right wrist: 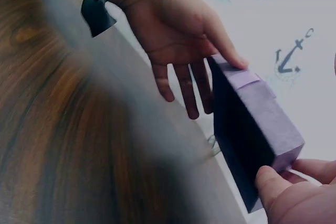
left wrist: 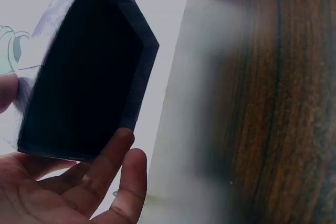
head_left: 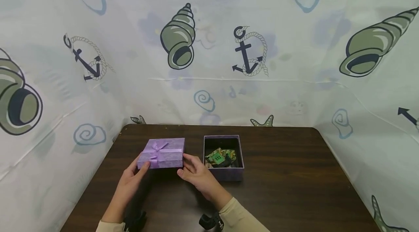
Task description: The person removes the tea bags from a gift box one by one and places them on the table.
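A purple box lid (head_left: 163, 154) with a lilac ribbon bow is held raised above the table, left of the open box. At its left side my left hand (head_left: 129, 183) grips it, thumb on the front edge. My right hand (head_left: 203, 179) pinches its right edge. The lid's dark hollow inside (left wrist: 89, 77) faces the left wrist camera. In the right wrist view, the left hand (right wrist: 168, 24) is at the far end of the lid and the right hand (right wrist: 299, 198) at the near corner. The purple box (head_left: 226, 174) stands open beside the right hand, with green patterned pieces (head_left: 220, 157) inside.
A dark brown wooden table (head_left: 294, 181) lies under everything. White cloth (head_left: 209, 54) printed with shells and anchors hangs behind and at both sides. Dark straps with devices (head_left: 211, 221) sit on the wrists.
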The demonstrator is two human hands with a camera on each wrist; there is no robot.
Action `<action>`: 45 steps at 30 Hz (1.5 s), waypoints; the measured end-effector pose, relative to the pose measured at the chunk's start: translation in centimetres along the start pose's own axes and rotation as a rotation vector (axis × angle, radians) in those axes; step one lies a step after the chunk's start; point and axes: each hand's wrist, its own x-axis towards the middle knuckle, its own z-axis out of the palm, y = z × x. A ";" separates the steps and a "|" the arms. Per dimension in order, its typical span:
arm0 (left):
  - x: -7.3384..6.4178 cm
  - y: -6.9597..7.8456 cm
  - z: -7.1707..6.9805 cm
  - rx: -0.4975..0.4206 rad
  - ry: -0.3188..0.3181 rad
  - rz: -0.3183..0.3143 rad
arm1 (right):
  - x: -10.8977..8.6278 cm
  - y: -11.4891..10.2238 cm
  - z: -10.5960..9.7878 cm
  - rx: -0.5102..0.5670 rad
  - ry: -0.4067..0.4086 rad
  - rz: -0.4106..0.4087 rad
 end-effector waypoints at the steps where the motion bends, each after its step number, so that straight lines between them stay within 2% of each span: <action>1: 0.0 0.0 0.0 -0.003 -0.001 0.003 | 0.0 0.2 0.0 -0.007 -0.013 -0.003; 6: 0.0 -0.5 0.1 -0.041 -0.004 -0.008 | -0.1 1.4 0.3 -0.019 -0.056 -0.002; 15: 0.5 -1.6 0.1 -0.065 -0.019 -0.070 | 0.1 3.0 0.1 0.001 -0.055 -0.002; 22: 0.6 -2.2 0.2 -0.053 -0.019 -0.083 | 0.1 4.8 -0.4 0.094 -0.104 -0.048; 27: 0.6 -2.3 0.2 0.038 -0.002 -0.105 | 0.3 6.1 -0.9 0.195 -0.138 -0.086; 29: 0.8 -2.4 0.2 0.109 0.005 -0.103 | 0.4 6.4 -1.1 0.243 -0.151 -0.089; 33: 1.3 -2.5 0.0 0.209 0.012 -0.083 | 0.6 6.5 -1.7 0.315 -0.167 -0.062; 35: 1.4 -2.5 0.0 0.230 0.017 -0.070 | 0.7 6.5 -1.8 0.325 -0.172 -0.049; 40: 1.4 -2.7 -0.1 0.213 0.047 -0.071 | 0.7 6.5 -2.0 0.339 -0.179 -0.016; 45: 1.0 -2.6 -0.2 0.128 0.056 -0.135 | 0.6 6.7 -1.9 0.349 -0.184 0.001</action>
